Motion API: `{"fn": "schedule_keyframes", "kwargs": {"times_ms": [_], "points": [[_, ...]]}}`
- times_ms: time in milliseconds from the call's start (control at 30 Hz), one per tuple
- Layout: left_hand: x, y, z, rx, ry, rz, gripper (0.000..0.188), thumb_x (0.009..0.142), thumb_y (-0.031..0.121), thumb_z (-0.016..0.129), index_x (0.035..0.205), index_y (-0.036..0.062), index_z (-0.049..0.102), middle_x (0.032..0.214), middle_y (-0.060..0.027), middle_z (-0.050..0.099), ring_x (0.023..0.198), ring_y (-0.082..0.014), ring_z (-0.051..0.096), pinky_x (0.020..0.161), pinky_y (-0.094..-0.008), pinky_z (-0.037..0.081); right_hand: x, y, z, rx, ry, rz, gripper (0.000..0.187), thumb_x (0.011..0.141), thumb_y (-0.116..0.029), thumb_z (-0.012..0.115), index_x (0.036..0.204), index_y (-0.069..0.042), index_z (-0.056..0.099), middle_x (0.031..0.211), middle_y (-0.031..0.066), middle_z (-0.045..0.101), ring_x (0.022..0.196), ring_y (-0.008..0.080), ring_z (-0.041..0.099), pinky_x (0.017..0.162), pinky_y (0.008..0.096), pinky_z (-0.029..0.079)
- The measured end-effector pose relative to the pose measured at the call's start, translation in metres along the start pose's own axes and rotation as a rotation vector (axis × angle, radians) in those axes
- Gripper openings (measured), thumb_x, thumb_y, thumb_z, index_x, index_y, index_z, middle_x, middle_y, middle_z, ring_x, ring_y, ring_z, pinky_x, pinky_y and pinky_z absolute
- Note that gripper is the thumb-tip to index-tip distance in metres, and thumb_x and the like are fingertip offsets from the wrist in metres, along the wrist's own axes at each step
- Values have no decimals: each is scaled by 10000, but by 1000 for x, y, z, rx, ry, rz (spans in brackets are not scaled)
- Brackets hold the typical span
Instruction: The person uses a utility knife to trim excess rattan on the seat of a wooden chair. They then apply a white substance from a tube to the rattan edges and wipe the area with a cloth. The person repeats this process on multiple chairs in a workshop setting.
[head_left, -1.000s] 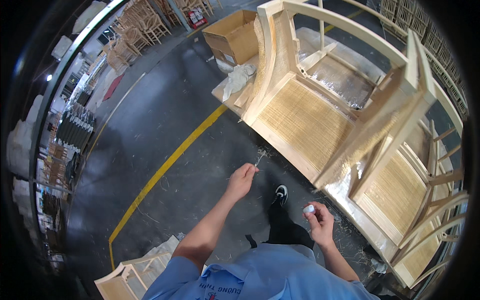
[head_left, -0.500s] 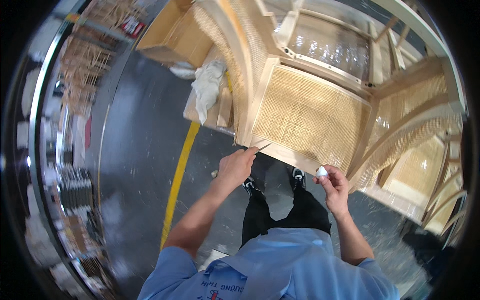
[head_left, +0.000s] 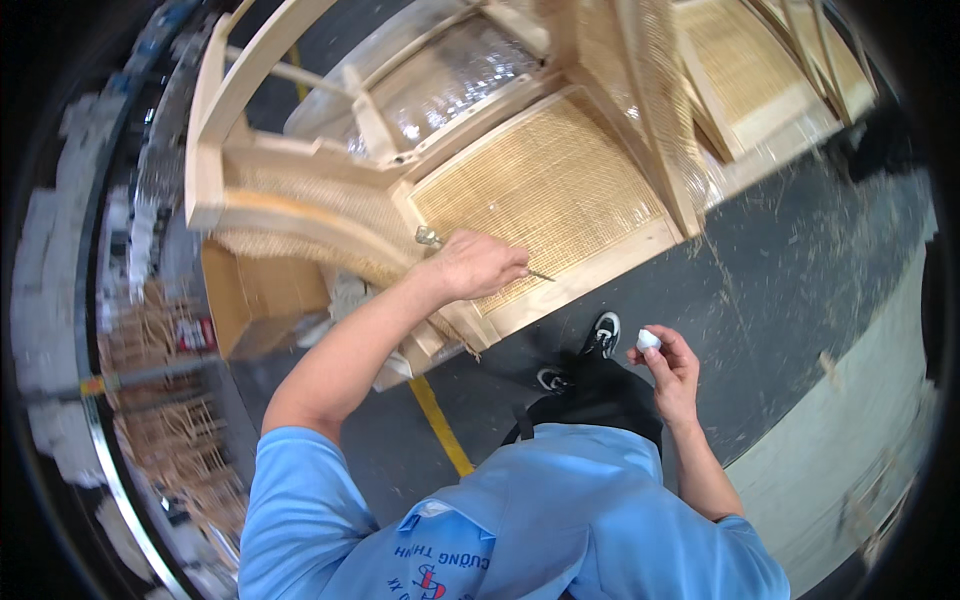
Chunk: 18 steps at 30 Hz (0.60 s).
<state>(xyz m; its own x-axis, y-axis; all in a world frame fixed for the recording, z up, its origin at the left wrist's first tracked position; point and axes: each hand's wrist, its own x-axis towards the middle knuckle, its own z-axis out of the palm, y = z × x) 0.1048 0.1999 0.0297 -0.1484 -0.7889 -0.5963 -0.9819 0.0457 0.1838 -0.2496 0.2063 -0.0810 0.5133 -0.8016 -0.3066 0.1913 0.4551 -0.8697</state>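
Observation:
My left hand point(head_left: 478, 265) is closed round a thin pointed tool point(head_left: 541, 276), its dark tip sticking out past the fingers. A shiny, pale knob-like end point(head_left: 428, 236) shows on the other side of the fist, seemingly the tool's handle. The hand is over the woven cane panel point(head_left: 560, 170) of a pale wooden chair frame point(head_left: 575, 270), near the front rail. To the right of the chair's near edge, my right hand point(head_left: 674, 368) pinches a small white rounded piece point(head_left: 648, 340) between thumb and fingers, away from the wood. What that piece is, I cannot make out.
A curved cane-covered side point(head_left: 310, 215) rises left of the panel. More wood-and-cane frames point(head_left: 740, 60) adjoin at the right. Below left are an open cardboard box point(head_left: 265, 300) and a yellow floor line point(head_left: 440, 425). Stacked wooden parts point(head_left: 180, 440) stand farther left.
My view has turned, so the chair appears rotated and shifted left. My left hand has moved from the front rail to over the cane panel. The right hand still holds the white piece.

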Motion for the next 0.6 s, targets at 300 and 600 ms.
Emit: {"fn": "schedule_keyframes", "kwargs": {"times_ms": [300,600], "points": [[45,-24,33,269,-136,169,282,1035,391,526,1054,147,666,876,-92,722,866,-333,709,728,-505,548,-34,61,34,217,288,-99,266,989,-12,645,1248,38,609,1110,107,686,946,160,683,866,306,576],[61,-31,40,407,-124,249,307,1061,405,480,1084,156,658,912,-115,729,883,-354,707,759,-503,558,12,141,111,266,471,-241,270,985,-31,668,1243,37,626,1081,61,692,899,90,654,817,237,553]]}}
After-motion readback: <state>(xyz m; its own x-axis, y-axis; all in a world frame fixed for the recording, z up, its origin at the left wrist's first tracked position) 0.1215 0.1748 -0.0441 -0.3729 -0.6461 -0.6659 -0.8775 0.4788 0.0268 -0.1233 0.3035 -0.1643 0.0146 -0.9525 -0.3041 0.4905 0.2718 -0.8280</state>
